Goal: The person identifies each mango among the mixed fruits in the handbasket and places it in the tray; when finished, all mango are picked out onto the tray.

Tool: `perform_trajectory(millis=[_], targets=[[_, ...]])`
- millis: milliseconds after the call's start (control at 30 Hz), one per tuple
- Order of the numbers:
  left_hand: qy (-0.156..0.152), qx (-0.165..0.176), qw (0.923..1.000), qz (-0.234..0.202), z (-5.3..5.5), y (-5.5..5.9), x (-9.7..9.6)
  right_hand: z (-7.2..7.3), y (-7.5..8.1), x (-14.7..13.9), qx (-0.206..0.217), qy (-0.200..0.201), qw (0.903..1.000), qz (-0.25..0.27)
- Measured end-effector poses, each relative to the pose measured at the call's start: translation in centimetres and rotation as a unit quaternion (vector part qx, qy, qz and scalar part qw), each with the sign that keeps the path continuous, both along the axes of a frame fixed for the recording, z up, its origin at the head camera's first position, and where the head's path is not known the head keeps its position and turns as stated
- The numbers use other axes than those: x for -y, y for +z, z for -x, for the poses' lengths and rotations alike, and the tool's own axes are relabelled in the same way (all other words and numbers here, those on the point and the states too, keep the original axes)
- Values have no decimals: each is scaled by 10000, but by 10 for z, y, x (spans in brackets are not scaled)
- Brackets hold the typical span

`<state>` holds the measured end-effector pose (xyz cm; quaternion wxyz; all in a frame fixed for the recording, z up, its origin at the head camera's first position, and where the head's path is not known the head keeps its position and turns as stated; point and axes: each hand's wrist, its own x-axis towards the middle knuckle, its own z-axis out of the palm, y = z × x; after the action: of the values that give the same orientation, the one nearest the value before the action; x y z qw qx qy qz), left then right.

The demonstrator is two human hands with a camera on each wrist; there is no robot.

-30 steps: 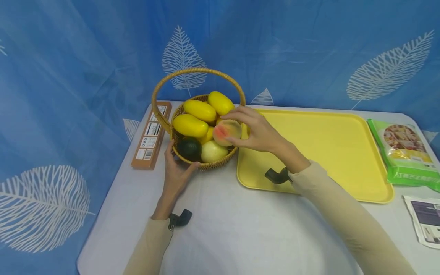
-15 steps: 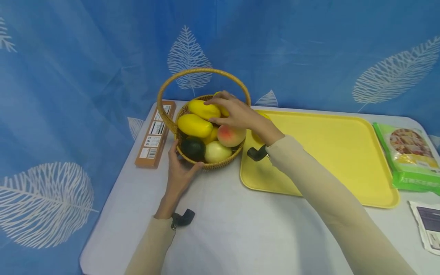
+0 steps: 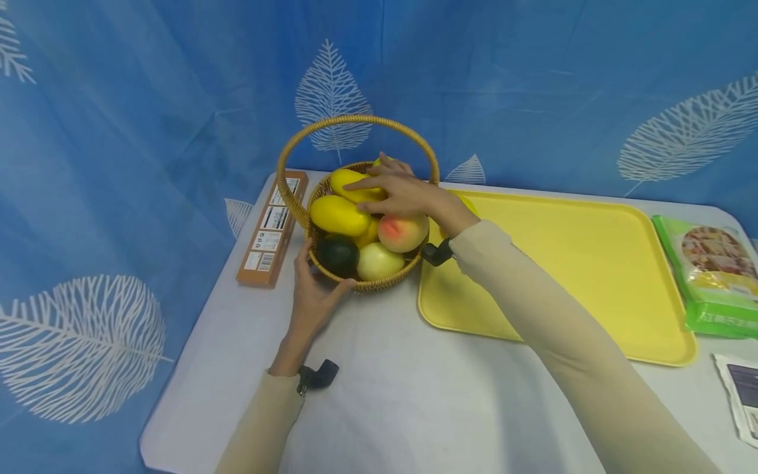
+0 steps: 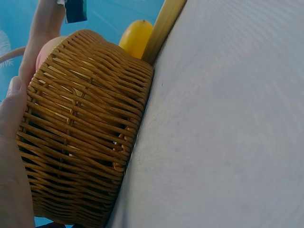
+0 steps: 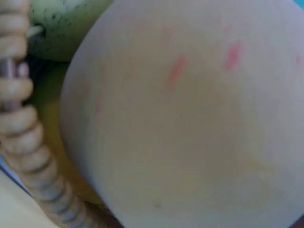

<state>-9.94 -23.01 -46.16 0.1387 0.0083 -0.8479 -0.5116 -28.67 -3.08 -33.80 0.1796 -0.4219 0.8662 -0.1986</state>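
A round wicker basket [image 3: 387, 284] with a tall arched handle holds yellow oblong fruits [image 3: 339, 216], a peach [image 3: 404, 232], a dark green avocado [image 3: 337, 255] and a pale, speckled pear [image 3: 379, 262]. My left hand [image 3: 314, 296] holds the basket's near left side, its thumb along the rim. Above the back of the basket, my right hand [image 3: 408, 192] lies spread over the yellow fruits, fingers fairly straight. Whether its fingertips touch them is unclear. Close up in the right wrist view, the peach [image 5: 185, 114] fills most of the frame.
Right of the basket lies a yellow tray [image 3: 568, 263], with a yellow fruit [image 3: 468, 203] on it partly behind my right wrist. An orange-brown box [image 3: 272, 230] sits left of the basket. A green food bag [image 3: 713, 276] and a white-and-purple packet [image 3: 743, 395] are at far right.
My right hand has let go of the peach, which now sits in the basket, and moved left and back over the yellow fruits. My left hand stays on the basket.
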Motion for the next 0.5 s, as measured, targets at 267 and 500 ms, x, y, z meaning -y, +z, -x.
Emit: perform_trajectory(millis=[267, 500], targets=[[-23, -68, 10000, 29, 0, 2, 0, 1, 1, 2, 21, 16, 9999, -106], [-39, -58, 10000, 50, -1, 1, 0, 1, -4, 2, -196, 7, 9995, 254]])
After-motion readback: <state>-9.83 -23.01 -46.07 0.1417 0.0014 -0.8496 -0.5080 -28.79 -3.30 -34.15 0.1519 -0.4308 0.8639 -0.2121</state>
